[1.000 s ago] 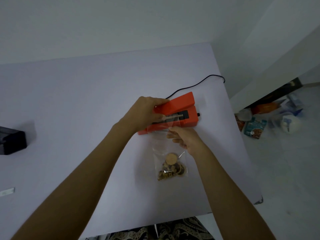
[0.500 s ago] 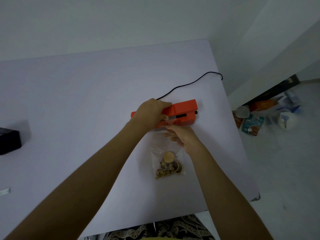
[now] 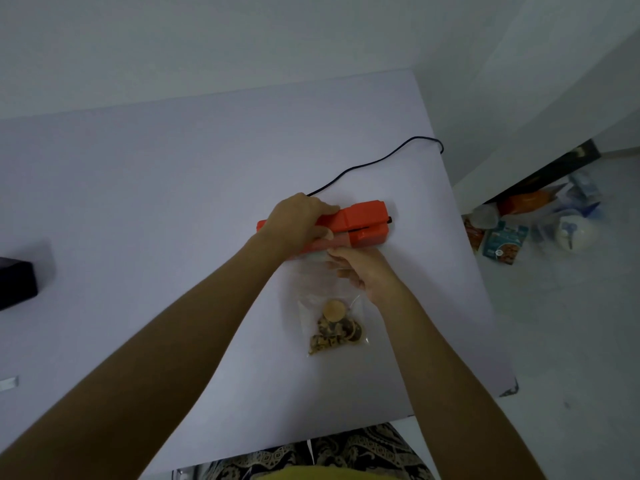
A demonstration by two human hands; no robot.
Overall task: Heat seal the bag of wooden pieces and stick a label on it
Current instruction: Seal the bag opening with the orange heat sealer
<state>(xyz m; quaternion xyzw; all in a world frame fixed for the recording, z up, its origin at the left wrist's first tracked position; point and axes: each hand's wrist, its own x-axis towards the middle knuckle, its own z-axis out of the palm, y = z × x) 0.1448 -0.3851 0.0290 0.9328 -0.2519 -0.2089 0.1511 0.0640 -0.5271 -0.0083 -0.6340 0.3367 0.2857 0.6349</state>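
While the orange heat sealer (image 3: 360, 223) lies flat on the white tabletop (image 3: 173, 202), the left hand (image 3: 298, 221) rests on top of its arm, fingers wrapped over the upper edge and thumb at the near side; the grip is clamped on the sealer. The sealer arm is down against its base. A black cord (image 3: 374, 162) runs from behind the sealer toward the far right tabletop edge.

The clear bag (image 3: 329, 306) lies directly in front of the sealer, its open top edge inserted under the sealer arm. The wooden pieces (image 3: 334, 327) sit gathered at the bag's near, closed end, well clear of the sealer. The right hand (image 3: 363, 271) holds the upper part of the bag just beside the sealer, fingers pinched on the plastic.

A black box (image 3: 17, 285) sits at the left tabletop edge. Assorted packages (image 3: 505, 242) lie on the floor at right.
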